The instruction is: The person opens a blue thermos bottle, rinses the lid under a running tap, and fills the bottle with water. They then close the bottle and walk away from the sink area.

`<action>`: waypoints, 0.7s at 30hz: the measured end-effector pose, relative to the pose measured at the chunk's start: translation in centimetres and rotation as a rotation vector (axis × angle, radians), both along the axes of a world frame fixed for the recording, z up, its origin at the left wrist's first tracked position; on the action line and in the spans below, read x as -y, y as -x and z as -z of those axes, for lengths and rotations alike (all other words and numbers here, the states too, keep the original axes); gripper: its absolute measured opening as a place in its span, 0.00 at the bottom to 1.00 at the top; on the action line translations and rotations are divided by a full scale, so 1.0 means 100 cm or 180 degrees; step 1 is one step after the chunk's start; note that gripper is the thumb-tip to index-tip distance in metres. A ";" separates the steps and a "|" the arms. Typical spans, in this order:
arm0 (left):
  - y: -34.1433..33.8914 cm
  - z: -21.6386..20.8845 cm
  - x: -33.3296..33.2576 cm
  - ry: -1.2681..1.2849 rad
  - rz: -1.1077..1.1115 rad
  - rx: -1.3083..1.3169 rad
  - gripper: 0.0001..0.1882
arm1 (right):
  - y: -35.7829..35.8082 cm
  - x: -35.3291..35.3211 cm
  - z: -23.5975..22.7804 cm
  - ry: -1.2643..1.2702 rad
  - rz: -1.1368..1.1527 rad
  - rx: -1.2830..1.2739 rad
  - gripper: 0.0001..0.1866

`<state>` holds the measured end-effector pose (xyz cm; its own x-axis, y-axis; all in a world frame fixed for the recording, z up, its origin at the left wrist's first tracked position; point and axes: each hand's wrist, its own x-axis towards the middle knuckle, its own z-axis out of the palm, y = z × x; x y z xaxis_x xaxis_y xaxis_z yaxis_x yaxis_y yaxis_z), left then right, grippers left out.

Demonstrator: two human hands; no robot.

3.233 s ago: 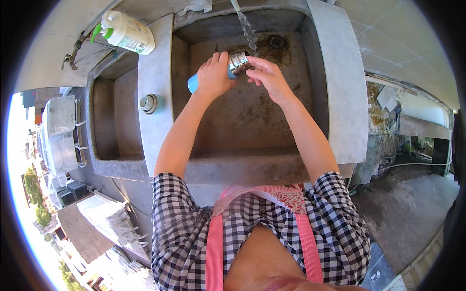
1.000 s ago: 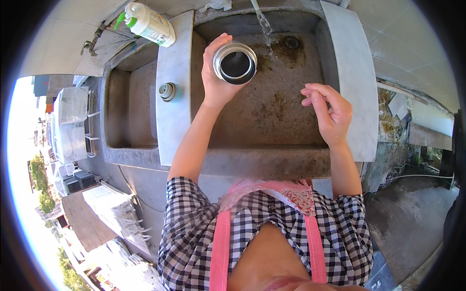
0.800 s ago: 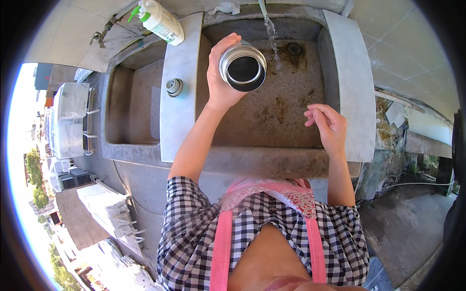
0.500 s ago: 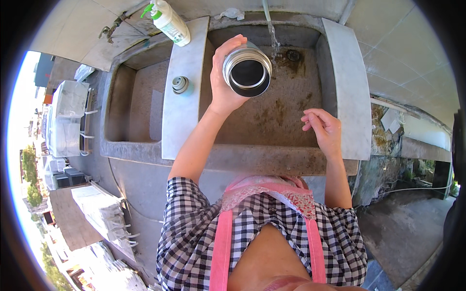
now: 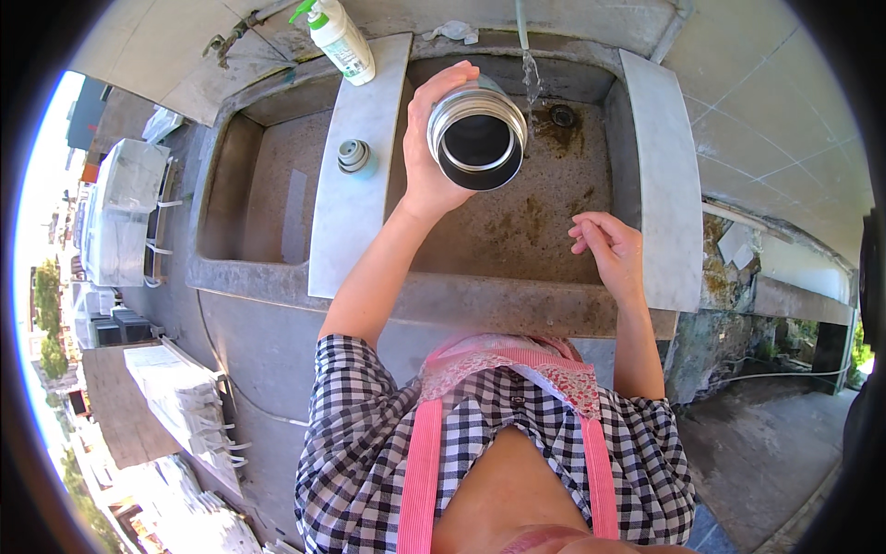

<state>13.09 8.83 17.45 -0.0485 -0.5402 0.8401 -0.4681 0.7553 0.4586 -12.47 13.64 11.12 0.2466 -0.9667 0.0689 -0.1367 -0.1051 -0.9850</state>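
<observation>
A double stone sink (image 5: pixel 646 185) fills the scene, its right basin stained brown, its left basin (image 5: pixel 268 194) dry, a pale divider ledge (image 5: pixel 355 222) between them. From a tap at the far edge a thin stream of water (image 5: pixel 530 78) falls toward the drain (image 5: pixel 561 115). The left hand (image 5: pixel 434 157) holds a steel flask (image 5: pixel 475 138) above the right basin, just left of the stream, mouth turned up toward the camera; the fingers are wrapped tight around its body, thumb on the near side. The flask is open, its inside dark, and whether any water sits in it cannot be told. Its cap (image 5: pixel 353 157), a small grey-green piece, stands on the ledge, apart from the flask. The right hand (image 5: pixel 609 249) hangs over the near right of the basin, holding nothing, fingers loosely curled and slightly apart. A white soap bottle (image 5: pixel 341 42) with a green pump lies on the far ledge. By the look of it the washing is well on: cap off, flask raised as if for checking; water not yet shut off, cap not yet back on
</observation>
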 end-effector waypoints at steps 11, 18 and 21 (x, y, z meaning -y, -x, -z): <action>-0.004 -0.002 -0.001 0.0205 -0.0081 0.0066 0.47 | -0.004 0.001 0.001 -0.0053 -0.0045 -0.0007 0.08; -0.005 -0.002 -0.002 0.0191 -0.0035 -0.0044 0.47 | -0.006 0.001 0.002 -0.0033 -0.0084 -0.0071 0.08; -0.005 -0.003 -0.003 0.0110 0.0000 -0.0093 0.46 | -0.007 0.001 0.003 -0.0037 -0.0093 -0.0068 0.08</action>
<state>13.58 9.12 17.77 -0.0238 -0.5108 0.8593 -0.4550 0.7709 0.4457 -11.76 13.58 10.81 0.2759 -0.9598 0.0521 -0.1547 -0.0978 -0.9831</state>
